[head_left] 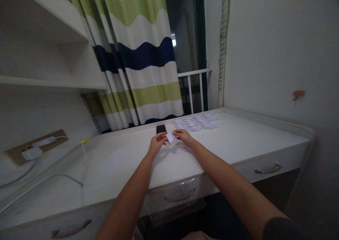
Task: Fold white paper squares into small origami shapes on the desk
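Note:
A small folded piece of white paper is held between both hands, a little above the desk. My left hand pinches its left edge with fingers and thumb. On the other side, my right hand grips the paper's upper right edge. Just behind my left hand lies a black phone-like slab. Many folded white paper pieces sit in rows at the back of the desk, beyond my right hand. Flat sheets of white paper lie to the left.
The white desk has drawers with metal handles along its front. White cables run from plugs on the left wall. A striped curtain hangs behind, and shelves stand at upper left.

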Tool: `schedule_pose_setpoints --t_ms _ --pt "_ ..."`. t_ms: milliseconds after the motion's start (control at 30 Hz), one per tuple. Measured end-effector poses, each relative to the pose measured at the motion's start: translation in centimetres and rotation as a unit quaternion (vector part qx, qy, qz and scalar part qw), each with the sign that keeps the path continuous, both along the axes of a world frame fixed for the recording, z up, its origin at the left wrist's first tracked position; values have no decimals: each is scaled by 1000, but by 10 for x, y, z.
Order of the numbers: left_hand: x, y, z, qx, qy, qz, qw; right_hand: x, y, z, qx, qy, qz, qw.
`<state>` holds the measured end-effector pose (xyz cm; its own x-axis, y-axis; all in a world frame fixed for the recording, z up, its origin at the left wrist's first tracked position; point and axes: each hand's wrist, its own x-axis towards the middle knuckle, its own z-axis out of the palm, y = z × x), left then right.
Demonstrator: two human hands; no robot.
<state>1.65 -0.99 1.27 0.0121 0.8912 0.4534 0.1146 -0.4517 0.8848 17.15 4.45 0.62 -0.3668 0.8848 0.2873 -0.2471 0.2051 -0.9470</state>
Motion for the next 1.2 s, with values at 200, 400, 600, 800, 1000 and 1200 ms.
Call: schedule_pose_setpoints --t_ms 200,400,600,800,1000,1200 --pt "-2 2 -1 2 -21 23 1000 1 -8 3 -15 -19 20 1000" --pt "-3 3 -1 20 -24 60 998 0 -12 5 -15 -40 49 998" --pt "-2 1 1 31 -23 73 997 -1 -12 4 -17 -38 61 997" --pt "-3 3 -2 55 6 81 995 -4 -14 4 -21 -38 53 998" --pt "0 4 -4 50 42 74 995 -5 -11 2 -12 -28 52 998" --pt "0 2 -2 15 15 55 998 -5 -5 0 84 -67 17 994"
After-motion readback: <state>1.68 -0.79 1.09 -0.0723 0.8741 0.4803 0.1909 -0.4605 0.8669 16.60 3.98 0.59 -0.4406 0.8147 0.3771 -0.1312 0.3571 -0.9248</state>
